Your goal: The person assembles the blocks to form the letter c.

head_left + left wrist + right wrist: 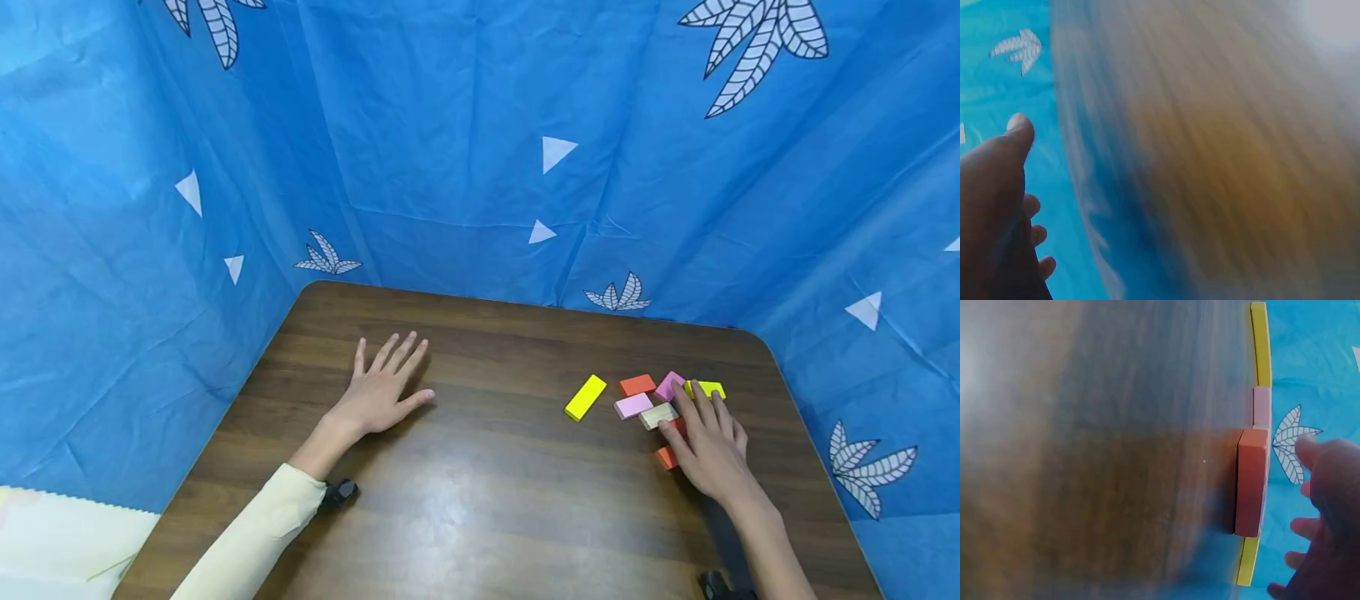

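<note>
My left hand point(382, 398) is at the table's left side, fingers straight and spread, holding nothing. In the left wrist view that hand point(991, 212) shows its thumb and several fingertips. Over a cluster of small rectangular blocks, my right hand point(708, 450) reaches with fingers extended; whether it touches them I cannot tell. Around it lie a beige block point(657, 416), a light pink block point(633, 406), a darker pink block point(667, 387), a yellow block point(707, 389) and an orange block point(666, 457), partly covered. The right wrist view shows an orange block point(1252, 484) near the right hand point(1338, 519).
Another yellow block point(585, 397) lies apart, left of the cluster, and a red-orange block point(637, 384) sits at its back. The brown wooden table point(480, 483) has rounded far corners. A blue curtain point(450, 150) with leaf prints surrounds its back and sides.
</note>
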Demonstrator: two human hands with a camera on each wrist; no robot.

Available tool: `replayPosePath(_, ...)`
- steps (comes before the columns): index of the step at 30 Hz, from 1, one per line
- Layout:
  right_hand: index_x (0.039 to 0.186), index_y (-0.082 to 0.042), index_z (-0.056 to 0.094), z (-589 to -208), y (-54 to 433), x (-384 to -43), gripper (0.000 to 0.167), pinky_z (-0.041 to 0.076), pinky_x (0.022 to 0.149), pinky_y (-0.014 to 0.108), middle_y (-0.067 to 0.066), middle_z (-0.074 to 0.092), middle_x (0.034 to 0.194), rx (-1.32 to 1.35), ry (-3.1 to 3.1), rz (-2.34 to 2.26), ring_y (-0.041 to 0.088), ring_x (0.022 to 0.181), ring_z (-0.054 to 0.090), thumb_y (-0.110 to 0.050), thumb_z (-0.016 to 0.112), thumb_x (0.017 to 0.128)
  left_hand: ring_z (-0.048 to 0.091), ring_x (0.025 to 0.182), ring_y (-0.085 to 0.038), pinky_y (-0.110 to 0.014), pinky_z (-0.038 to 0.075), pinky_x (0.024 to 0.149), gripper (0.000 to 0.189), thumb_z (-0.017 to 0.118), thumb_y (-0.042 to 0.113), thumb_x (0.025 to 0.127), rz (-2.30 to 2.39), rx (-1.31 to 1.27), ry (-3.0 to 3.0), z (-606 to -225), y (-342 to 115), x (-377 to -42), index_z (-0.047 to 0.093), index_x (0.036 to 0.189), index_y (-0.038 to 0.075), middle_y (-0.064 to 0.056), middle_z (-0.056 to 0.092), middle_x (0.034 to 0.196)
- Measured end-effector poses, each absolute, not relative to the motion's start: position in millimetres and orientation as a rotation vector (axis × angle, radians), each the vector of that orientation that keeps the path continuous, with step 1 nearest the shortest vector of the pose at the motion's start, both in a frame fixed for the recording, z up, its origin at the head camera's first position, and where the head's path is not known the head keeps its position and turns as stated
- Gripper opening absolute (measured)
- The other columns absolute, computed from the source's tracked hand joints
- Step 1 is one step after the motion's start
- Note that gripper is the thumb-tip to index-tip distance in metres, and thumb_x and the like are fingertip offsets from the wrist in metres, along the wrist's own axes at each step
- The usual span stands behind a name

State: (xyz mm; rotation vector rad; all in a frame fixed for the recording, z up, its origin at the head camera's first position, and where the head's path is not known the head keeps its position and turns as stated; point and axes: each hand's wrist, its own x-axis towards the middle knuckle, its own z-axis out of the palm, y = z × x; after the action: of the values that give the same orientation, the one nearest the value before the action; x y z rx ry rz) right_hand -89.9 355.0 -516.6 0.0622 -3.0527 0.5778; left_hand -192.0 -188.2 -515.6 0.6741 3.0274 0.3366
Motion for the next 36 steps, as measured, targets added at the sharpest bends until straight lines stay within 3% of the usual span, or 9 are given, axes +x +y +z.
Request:
replayPosePath(6,0.166,-0.011,0.040,-511,359,-108,0.063,0.020,0.109,0.085,0.029,0.033,0.171,0.220,-2.956,0.598,0.058,0.158,0.018,-0.022,0.064,0.108,0.024,0.167,-0.039,-0.076,0.001,0.130,0.079,0.067,0.052,0.104,0.289,0.897,2.978,-511,-147,-200,0.037,0.170,0.021,-0.009,0.026,0.180)
replayPosePath(13,0.151,-0.004,0.057,-502,363,-137,0.054,0.027,0.110,0.083,0.029,0.057,0.154,0.328,-2.909,0.654,0.058,0.149,0.037,-0.003,0.071,0.099,0.031,0.164,-0.032,-0.066,0.019,0.132,0.073,0.064,0.052,0.106,0.483,1.045,2.753,-510,-79,-215,0.038,0.169,0.026,-0.004,0.034,0.177)
replayPosePath(19,0.143,-0.006,0.066,-505,365,-156,0.044,0.027,0.114,0.082,0.027,0.062,0.151,0.302,-2.970,0.714,0.056,0.149,0.040,-0.001,0.068,0.100,0.037,0.161,-0.030,-0.062,0.029,0.130,0.069,0.068,0.045,0.105,0.613,1.144,2.583,-507,-21,-230,0.040,0.168,0.031,-0.001,0.039,0.174)
replayPosePath(26,0.144,-0.008,0.067,-512,358,-165,0.046,0.026,0.115,0.079,0.023,0.062,0.153,0.282,-3.035,0.763,0.054,0.152,0.037,0.002,0.066,0.099,0.044,0.153,-0.026,-0.048,0.039,0.125,0.075,0.082,0.033,0.095,0.706,1.251,2.462,-510,22,-243,0.050,0.162,0.029,0.001,0.044,0.171)
replayPosePath(36,0.145,-0.009,0.066,-511,357,-168,0.046,0.028,0.114,0.076,0.025,0.064,0.150,0.260,-3.075,0.719,0.054,0.149,0.040,-0.001,0.069,0.100,0.043,0.141,-0.020,-0.043,0.040,0.115,0.077,0.088,0.042,0.089,0.606,1.343,2.410,-516,53,-249,0.056,0.158,0.034,0.010,0.042,0.173)
